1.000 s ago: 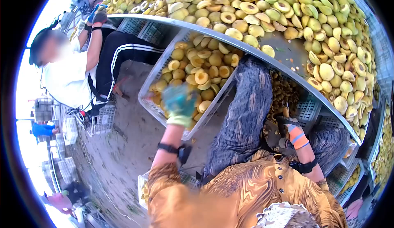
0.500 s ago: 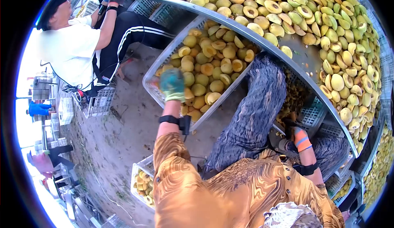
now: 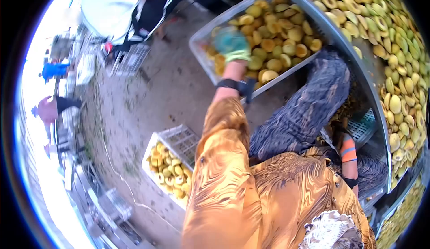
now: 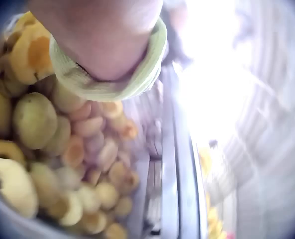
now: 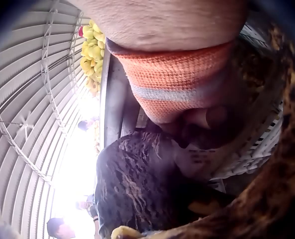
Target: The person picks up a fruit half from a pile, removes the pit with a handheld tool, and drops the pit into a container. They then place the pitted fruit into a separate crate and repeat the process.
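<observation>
My left hand (image 3: 231, 43), in a teal glove with a yellow-green cuff (image 4: 110, 89), is over the left end of a pale plastic crate (image 3: 268, 89). Halved yellow-green stone fruit (image 3: 273, 43) fills this crate. Motion blur hides the left fingers. Low beside my knee, the right hand (image 3: 344, 142) wears a dark glove with an orange, grey-striped cuff (image 5: 172, 82). It grips a tool whose round tan handle end (image 5: 217, 116) pokes out of the fist in the right wrist view. Shadow hides much of that hand.
A metal-edged table (image 3: 375, 96) heaped with more fruit halves curves along the right. Another crate (image 3: 181, 143) of halves stands on the floor behind my left arm. A person in a white shirt (image 3: 114, 7) sits at upper left. My patterned trouser leg (image 3: 304, 96) lies between my hands.
The head view has swung, so the crate and table sit farther right and higher. My left hand stays over the crate's left end, blurred throughout. The right hand remains low near the knee.
</observation>
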